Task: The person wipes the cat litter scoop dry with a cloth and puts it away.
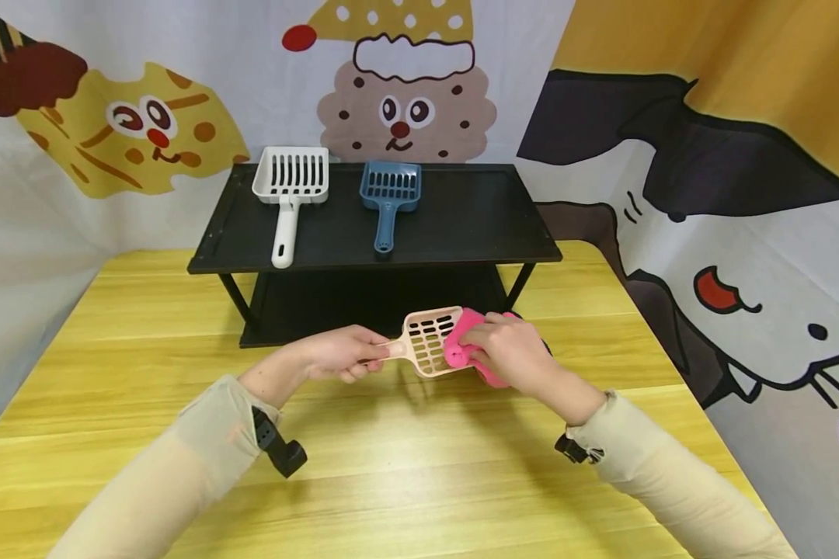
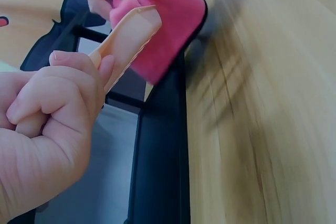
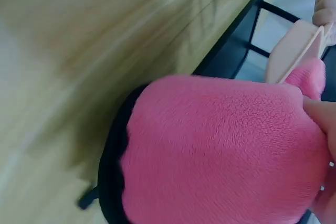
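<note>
In the head view a peach litter scoop (image 1: 419, 359) with a slotted pan is held above the table, its handle pointing left. My left hand (image 1: 342, 353) grips that handle, fingers curled round it in the left wrist view. A fluffy pink cloth (image 1: 467, 322) with a black edge lies over the pan's right end. My right hand (image 1: 513, 349) pinches the cloth against the scoop there, and part of the cloth hangs below. The right wrist view is mostly filled by the cloth (image 3: 226, 145), with the scoop's pan (image 3: 289, 51) beyond it; most of the right hand is out of that frame.
Behind the hands stands a low black two-tier rack (image 1: 461, 225). On its top lie a white litter scoop (image 1: 287, 221) and a smaller blue one (image 1: 386, 225), handles toward me. The wood-grain table (image 1: 391, 481) spreads in front, with a cartoon-print curtain (image 1: 252, 62) around it.
</note>
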Demonstrator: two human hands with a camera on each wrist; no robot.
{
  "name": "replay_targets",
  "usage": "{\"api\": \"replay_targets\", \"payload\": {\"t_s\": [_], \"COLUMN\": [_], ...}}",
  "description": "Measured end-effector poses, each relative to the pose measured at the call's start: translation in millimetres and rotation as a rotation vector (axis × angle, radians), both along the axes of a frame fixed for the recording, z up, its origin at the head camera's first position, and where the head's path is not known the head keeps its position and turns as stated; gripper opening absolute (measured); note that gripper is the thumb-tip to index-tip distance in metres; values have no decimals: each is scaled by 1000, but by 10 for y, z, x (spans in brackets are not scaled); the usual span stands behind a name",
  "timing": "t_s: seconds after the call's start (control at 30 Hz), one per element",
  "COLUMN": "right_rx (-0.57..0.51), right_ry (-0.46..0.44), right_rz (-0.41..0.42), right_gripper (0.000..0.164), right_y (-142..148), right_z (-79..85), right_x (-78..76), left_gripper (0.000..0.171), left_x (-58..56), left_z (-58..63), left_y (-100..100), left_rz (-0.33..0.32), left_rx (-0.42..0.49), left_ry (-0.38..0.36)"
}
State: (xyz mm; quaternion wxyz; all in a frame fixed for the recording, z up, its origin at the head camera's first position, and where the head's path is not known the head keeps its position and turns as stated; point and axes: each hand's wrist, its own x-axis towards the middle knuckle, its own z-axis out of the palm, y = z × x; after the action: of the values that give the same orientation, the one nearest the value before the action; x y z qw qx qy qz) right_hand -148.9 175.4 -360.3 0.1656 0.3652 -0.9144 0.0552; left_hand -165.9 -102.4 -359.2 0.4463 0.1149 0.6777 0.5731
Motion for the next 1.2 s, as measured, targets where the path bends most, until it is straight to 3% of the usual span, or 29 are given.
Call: {"api": "replay_targets", "payload": {"t_s": [0.17, 0.3, 0.47, 0.6, 0.73, 0.83, 0.93, 1.07, 1.2], "right_rx": [-174, -255, -347, -406, -310, -177, -87, -47, -12], "right_ry": [-85, -109, -103, -119, -129, -87, 5, 99, 100], "right_rz": [-149, -228, -234, -157, -23, 16, -12, -64, -106], "right_gripper": [17, 16, 17, 20, 21, 20, 17, 12, 7], "right_y": [170, 245, 188, 42, -173, -321, -416, -469, -462], "right_z": [-39, 65, 302, 400, 341, 244, 163, 111, 77], "right_x": [-83, -135, -163, -139, -83, -55, -55, -71, -61], "left_gripper": [31, 29, 26, 25, 23, 22, 23, 25, 22], "left_x": [0, 10, 25, 31, 34, 32, 21, 11, 23], "left_z": [-23, -14, -8, -26, -10, 27, 70, 98, 89], "left_y": [-76, -107, -98, -61, 12, 69, 99, 94, 78], "left_rz": [3, -20, -34, -31, -42, -48, -34, -12, -33], "left_rx": [-32, -47, -93, -110, -96, -77, -78, -105, -130], "left_ry": [22, 7, -10, -11, 6, 26, 58, 98, 118]}}
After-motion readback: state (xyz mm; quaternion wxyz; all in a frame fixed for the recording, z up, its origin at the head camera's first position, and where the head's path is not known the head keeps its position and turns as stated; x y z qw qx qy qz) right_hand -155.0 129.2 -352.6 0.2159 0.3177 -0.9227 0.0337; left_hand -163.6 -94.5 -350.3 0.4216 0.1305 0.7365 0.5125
